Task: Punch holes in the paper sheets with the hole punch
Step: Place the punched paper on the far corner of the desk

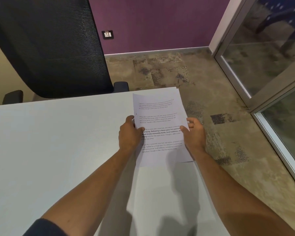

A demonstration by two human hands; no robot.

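A stack of printed paper sheets point(158, 113) is held up above the right end of the white table point(58, 142). My left hand point(130, 133) grips the stack's left edge, thumb on the printed face. My right hand point(193, 132) grips the right edge the same way. The sheets are slightly fanned at the top and bottom corners. A small dark spot shows near the left margin of the top sheet. No hole punch is in view.
A black mesh office chair point(54, 48) stands behind the table's far edge. Patterned carpet point(203, 92) lies to the right of the table. A glass partition with a metal frame point(255, 99) runs along the right. A purple wall with a socket point(107, 34) is behind.
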